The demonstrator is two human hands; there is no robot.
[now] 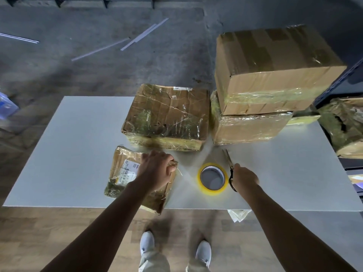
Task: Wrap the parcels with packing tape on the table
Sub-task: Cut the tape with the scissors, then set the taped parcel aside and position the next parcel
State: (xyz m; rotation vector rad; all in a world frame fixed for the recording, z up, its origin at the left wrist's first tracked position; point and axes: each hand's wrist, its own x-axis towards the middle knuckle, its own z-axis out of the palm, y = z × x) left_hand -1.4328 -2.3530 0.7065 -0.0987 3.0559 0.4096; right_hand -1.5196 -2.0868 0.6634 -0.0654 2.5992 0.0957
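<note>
Cardboard parcel (121, 173) under left hand (157, 169); right hand (245, 178) holds scissors (228, 160); tape (211, 192) between

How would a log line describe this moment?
left hand: grips small parcel | right hand: holds scissors | tape roll: flat between hands
</note>
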